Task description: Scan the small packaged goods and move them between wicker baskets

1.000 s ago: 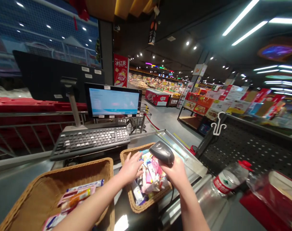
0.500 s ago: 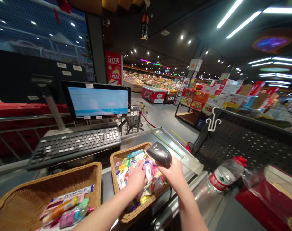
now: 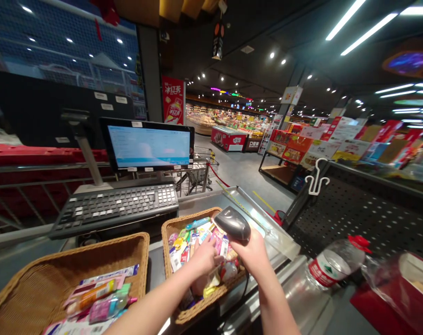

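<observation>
My right hand (image 3: 253, 253) grips a grey handheld barcode scanner (image 3: 232, 223), its head held over the right wicker basket (image 3: 176, 227). That basket is filled with several small colourful packets (image 3: 193, 237). My left hand (image 3: 204, 257) reaches into this basket, fingers curled down on the packets just left of the scanner; what they hold is hidden. The left wicker basket (image 3: 40, 274) at the bottom left holds several packets (image 3: 99, 298) too.
A black keyboard (image 3: 117, 209) and a lit monitor (image 3: 149, 148) stand behind the baskets. A steel counter chute (image 3: 256, 209) runs to the right. A plastic water bottle with a red cap (image 3: 332, 265) lies at the right, next to a red box (image 3: 403, 288).
My left hand has moved from the basket's far left side to its near middle and closed down on the packets. The scanner has stayed over the basket. The view has shifted slightly.
</observation>
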A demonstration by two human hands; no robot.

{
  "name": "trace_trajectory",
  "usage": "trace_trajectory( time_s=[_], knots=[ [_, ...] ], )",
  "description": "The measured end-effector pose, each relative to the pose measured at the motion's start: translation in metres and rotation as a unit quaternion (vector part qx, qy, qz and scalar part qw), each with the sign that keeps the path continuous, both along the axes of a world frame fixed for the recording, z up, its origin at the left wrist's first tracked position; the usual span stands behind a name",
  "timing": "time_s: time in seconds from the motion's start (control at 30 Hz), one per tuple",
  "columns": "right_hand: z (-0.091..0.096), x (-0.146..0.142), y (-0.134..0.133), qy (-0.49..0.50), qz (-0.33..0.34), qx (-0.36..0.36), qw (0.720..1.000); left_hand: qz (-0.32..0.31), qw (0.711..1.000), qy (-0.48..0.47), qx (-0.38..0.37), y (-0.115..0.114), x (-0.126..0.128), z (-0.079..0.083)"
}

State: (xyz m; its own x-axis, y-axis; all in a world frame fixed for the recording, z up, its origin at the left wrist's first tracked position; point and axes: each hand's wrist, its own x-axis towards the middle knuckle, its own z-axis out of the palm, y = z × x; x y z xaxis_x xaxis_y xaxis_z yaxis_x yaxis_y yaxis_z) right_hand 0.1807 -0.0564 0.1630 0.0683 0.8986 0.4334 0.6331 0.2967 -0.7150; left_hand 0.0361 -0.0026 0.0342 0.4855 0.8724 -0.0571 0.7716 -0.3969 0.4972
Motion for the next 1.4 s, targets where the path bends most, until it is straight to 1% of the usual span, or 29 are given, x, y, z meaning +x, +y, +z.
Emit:
trace_trajectory(
  time_s=[0.1,0.2,0.3,0.37,0.5,0.6,0.67,0.83,1.03,1.27,1.4],
  knots=[
    [-0.001,0.002,-0.001,0.006,-0.004,-0.002,1.000,-0.013,0.999,-0.004,0.032,-0.010,0.002,0.003],
    [-0.001,0.003,-0.002,0.012,-0.008,-0.003,1.000,-0.007,0.998,-0.008,0.062,-0.015,0.003,0.006],
    [0.000,0.004,-0.004,0.017,-0.011,-0.005,1.000,0.008,0.996,-0.011,0.089,-0.012,-0.004,0.009],
    [0.001,0.005,-0.005,0.021,-0.014,-0.006,1.000,0.015,0.994,-0.011,0.108,-0.007,-0.014,0.013],
    [0.003,0.008,-0.005,0.033,-0.025,-0.004,0.999,0.023,0.990,-0.029,0.138,0.003,-0.045,0.022],
    [0.003,0.008,-0.004,0.036,-0.031,-0.001,0.999,0.049,0.987,-0.052,0.142,0.006,-0.074,0.032],
    [0.003,0.005,-0.003,0.034,-0.030,0.002,0.999,0.066,0.983,-0.064,0.156,0.005,-0.093,0.039],
    [0.006,-0.010,0.003,0.021,-0.022,0.009,1.000,0.103,0.965,-0.081,0.226,-0.002,-0.134,0.052],
    [0.012,-0.032,0.010,0.004,0.008,0.017,1.000,0.142,0.942,-0.080,0.293,-0.014,-0.172,0.060],
    [0.018,-0.059,0.017,-0.018,0.028,0.041,0.999,0.183,0.903,-0.066,0.382,-0.023,-0.211,0.073],
    [0.021,-0.078,0.016,-0.030,0.060,0.056,0.996,0.208,0.885,-0.061,0.412,-0.027,-0.232,0.079]
  ],
)
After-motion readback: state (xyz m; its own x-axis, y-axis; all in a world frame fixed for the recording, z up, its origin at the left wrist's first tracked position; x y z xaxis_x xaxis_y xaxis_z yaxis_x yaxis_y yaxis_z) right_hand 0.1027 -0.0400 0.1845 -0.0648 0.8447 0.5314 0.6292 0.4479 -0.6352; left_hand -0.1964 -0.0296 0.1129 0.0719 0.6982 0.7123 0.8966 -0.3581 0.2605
